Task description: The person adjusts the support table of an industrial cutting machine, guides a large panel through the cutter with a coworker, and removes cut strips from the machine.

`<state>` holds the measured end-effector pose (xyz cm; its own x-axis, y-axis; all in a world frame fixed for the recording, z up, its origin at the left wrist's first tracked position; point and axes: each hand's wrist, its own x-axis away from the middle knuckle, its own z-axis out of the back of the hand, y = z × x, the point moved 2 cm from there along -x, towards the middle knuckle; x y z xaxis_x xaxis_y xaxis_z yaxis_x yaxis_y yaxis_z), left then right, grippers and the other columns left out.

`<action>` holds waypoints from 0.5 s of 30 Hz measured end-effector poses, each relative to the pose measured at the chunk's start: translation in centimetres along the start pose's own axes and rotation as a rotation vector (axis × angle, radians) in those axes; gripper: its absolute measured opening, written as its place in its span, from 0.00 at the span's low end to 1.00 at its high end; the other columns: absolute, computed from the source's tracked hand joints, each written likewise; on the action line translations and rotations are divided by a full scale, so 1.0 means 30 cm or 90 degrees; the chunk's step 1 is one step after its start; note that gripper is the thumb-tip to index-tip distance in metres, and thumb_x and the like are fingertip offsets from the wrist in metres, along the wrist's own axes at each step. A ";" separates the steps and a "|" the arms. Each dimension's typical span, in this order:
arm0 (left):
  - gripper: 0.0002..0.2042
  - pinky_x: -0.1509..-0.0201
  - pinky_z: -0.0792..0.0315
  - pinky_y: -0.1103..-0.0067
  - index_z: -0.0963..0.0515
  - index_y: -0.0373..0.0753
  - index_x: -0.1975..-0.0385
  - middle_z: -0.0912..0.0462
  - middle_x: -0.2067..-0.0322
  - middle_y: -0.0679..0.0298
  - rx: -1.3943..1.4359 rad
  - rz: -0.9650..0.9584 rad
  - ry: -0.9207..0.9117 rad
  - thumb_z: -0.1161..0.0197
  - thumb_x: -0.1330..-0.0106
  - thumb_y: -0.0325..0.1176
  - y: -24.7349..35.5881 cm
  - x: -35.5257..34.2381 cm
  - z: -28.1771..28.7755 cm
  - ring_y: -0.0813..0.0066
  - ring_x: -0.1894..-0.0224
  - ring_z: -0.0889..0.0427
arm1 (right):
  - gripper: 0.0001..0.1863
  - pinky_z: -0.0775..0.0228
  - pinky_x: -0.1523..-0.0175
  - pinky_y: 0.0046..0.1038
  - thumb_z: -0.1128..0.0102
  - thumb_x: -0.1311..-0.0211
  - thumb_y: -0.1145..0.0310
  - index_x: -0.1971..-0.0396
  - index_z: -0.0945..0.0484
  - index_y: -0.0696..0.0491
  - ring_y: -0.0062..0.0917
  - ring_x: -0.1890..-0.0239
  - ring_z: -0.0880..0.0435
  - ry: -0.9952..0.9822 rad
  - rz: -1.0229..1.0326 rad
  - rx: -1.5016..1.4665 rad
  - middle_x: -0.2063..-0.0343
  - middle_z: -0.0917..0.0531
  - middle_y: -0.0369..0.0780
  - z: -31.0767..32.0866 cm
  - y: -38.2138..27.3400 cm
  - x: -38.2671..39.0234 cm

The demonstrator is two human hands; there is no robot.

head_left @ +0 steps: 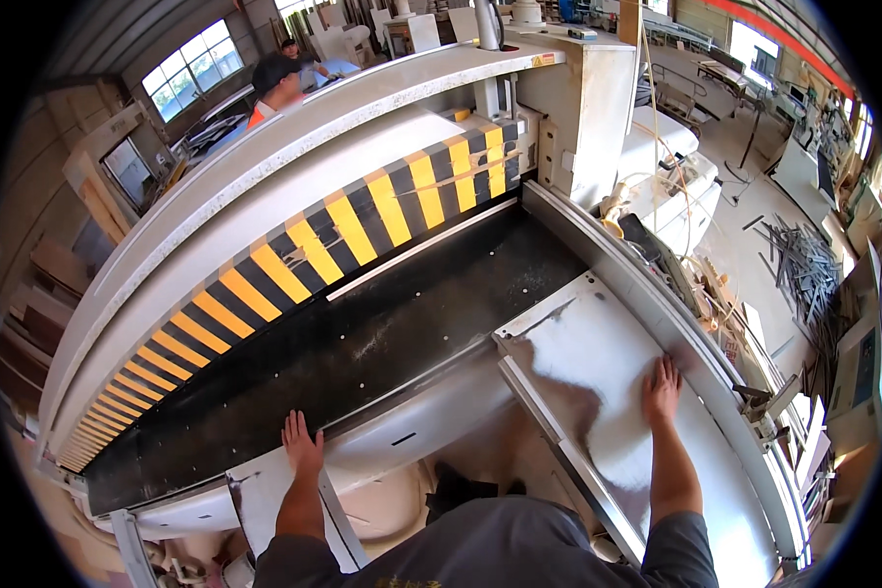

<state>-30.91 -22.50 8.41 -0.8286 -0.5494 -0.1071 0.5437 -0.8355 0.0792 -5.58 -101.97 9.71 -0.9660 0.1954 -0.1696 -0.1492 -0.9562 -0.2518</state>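
My left hand [302, 438] lies with fingers spread at the front edge of the machine's long black bed [441, 279]. My right hand [661, 397] rests, fingers apart, on the metal side table [588, 363], close beside the long side rail [617, 269]. Along the bed's back runs a guard [392, 209] with yellow and black stripes, and a thin pale strip [421, 250] lies beneath it. A second, narrower metal support [255, 500] juts from the bed near my left forearm.
A white upper beam [363, 88] spans above the guard, with a white housing [593, 118] at its right end. Behind the machine are a person in a dark cap [274, 98] and another farther back. Metal offcuts [799, 269] are heaped on the right floor; boards [49, 314] lean at left.
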 end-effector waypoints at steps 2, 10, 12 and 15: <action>0.39 0.16 0.55 0.60 0.44 0.42 0.22 0.47 0.20 0.58 -0.004 0.013 -0.003 0.36 0.30 0.45 -0.002 0.000 -0.007 0.58 0.19 0.48 | 0.33 0.59 0.17 0.44 0.45 0.30 0.60 0.27 0.35 0.53 0.37 0.20 0.44 -0.002 -0.005 -0.001 0.23 0.37 0.43 0.003 -0.009 0.001; 0.39 0.16 0.56 0.59 0.45 0.41 0.22 0.47 0.20 0.58 -0.015 0.008 -0.002 0.37 0.30 0.45 -0.004 -0.002 -0.013 0.57 0.19 0.48 | 0.31 0.58 0.17 0.42 0.47 0.28 0.60 0.27 0.33 0.53 0.35 0.20 0.44 0.010 -0.006 0.003 0.23 0.36 0.43 0.001 -0.009 0.002; 0.39 0.16 0.55 0.59 0.45 0.41 0.22 0.47 0.20 0.58 -0.023 0.010 0.003 0.37 0.29 0.45 -0.005 -0.004 -0.009 0.57 0.19 0.48 | 0.32 0.58 0.17 0.42 0.48 0.28 0.59 0.27 0.33 0.53 0.36 0.20 0.44 0.005 -0.008 0.004 0.23 0.36 0.43 0.002 -0.012 0.004; 0.39 0.16 0.55 0.58 0.45 0.41 0.22 0.47 0.20 0.58 -0.022 0.011 -0.005 0.37 0.29 0.45 -0.006 -0.003 0.029 0.56 0.19 0.48 | 0.32 0.59 0.17 0.42 0.48 0.28 0.59 0.27 0.34 0.52 0.36 0.20 0.44 -0.005 -0.017 0.003 0.23 0.36 0.43 0.025 -0.025 0.011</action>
<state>-31.05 -22.30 9.26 -0.8199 -0.5638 -0.0989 0.5622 -0.8257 0.0467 -5.93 -101.34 10.56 -0.9634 0.2184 -0.1554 -0.1753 -0.9519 -0.2512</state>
